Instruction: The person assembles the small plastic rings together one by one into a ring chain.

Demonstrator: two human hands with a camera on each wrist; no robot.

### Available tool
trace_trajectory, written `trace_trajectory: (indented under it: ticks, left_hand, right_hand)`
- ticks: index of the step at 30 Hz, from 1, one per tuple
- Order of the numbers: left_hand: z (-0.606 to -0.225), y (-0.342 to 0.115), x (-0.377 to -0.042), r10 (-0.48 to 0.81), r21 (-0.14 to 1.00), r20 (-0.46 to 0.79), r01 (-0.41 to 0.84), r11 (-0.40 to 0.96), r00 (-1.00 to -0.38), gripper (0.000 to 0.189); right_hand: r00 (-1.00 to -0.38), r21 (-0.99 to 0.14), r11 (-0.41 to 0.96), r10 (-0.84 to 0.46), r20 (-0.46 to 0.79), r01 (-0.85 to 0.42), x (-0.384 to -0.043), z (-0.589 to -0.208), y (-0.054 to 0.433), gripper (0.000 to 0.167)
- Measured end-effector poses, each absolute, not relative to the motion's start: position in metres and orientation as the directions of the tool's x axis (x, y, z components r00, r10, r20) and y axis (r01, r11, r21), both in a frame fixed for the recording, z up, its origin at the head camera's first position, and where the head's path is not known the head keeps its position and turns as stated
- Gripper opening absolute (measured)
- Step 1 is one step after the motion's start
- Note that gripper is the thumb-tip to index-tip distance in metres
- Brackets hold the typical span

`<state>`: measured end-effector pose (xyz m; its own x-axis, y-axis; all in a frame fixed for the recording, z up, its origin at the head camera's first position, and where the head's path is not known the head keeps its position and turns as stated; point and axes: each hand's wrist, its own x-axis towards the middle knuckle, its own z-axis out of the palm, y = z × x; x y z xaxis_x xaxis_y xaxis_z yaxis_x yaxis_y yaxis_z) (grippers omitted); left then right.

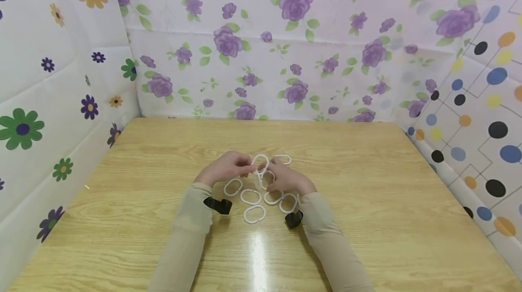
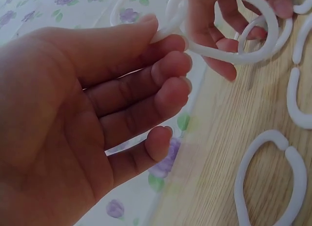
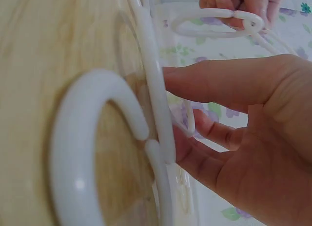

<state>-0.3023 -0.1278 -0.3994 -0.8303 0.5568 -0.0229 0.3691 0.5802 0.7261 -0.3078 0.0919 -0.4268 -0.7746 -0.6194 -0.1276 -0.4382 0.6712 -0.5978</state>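
White C-shaped plastic links lie in a loose cluster around both hands. My left hand (image 1: 228,166) pinches one white link (image 2: 168,30) between thumb and index finger, the other fingers loosely bent. A second link (image 2: 265,49) hangs joined through it, raised off the table in front of the right hand. Lower down, my right hand (image 1: 288,179) holds another white link (image 3: 155,65) by its edge, thumb on one part and fingertips on another. Close by that hand, a link (image 3: 73,153) with a small gap in its side lies on the wood.
Several more links lie on the wooden table (image 1: 367,169), among them a front one (image 1: 254,222), a left one (image 1: 225,188) and one behind the right hand (image 1: 291,160). Flower-printed sheets (image 1: 261,56) stand along the back, with patterned sheets at both sides.
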Motion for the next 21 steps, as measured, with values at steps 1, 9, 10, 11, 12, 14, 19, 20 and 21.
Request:
trace_trajectory:
  ticks: [1, 9, 10, 11, 12, 14, 19, 20, 21]
  left_hand:
    - [-0.4, -0.129, -0.303, 0.552, 0.724, -0.029, 0.363, 0.586, -0.834, 0.026]
    - [-0.4, -0.138, -0.305, 0.518, 0.696, -0.022, 0.359, 0.622, -0.855, 0.029]
    - [-0.4, -0.139, -0.306, 0.517, 0.695, -0.019, 0.36, 0.622, -0.856, 0.029]
    - [-0.4, -0.139, -0.306, 0.516, 0.696, -0.018, 0.36, 0.621, -0.856, 0.029]
    - [-0.4, -0.14, -0.306, 0.514, 0.698, -0.019, 0.357, 0.621, -0.857, 0.029]
    - [-0.4, -0.141, -0.305, 0.508, 0.702, -0.022, 0.349, 0.621, -0.861, 0.029]
    - [-0.401, -0.142, -0.305, 0.506, 0.707, -0.026, 0.342, 0.619, -0.862, 0.027]
    - [-0.402, -0.142, -0.305, 0.506, 0.709, -0.027, 0.34, 0.618, -0.862, 0.027]
    - [-0.402, -0.142, -0.305, 0.506, 0.712, -0.031, 0.336, 0.616, -0.862, 0.026]
  right_hand:
    - [-0.771, -0.598, 0.668, -0.625, -0.126, -0.443, -0.309, -0.427, 0.093, 0.058]
    - [-0.762, -0.598, 0.649, -0.64, -0.095, -0.47, -0.313, -0.424, 0.103, 0.053]
    - [-0.762, -0.594, 0.647, -0.642, -0.086, -0.478, -0.313, -0.424, 0.104, 0.051]
    - [-0.762, -0.587, 0.648, -0.642, -0.078, -0.486, -0.314, -0.424, 0.105, 0.05]
    - [-0.765, -0.59, 0.645, -0.641, -0.07, -0.486, -0.314, -0.424, 0.106, 0.048]
    - [-0.776, -0.592, 0.649, -0.628, -0.062, -0.477, -0.314, -0.425, 0.109, 0.046]
    - [-0.816, -0.653, 0.633, -0.577, -0.041, -0.415, -0.316, -0.428, 0.115, 0.039]
    - [-0.824, -0.67, 0.626, -0.565, -0.038, -0.399, -0.317, -0.428, 0.116, 0.036]
    - [-0.829, -0.69, 0.612, -0.558, -0.031, -0.386, -0.317, -0.428, 0.117, 0.034]
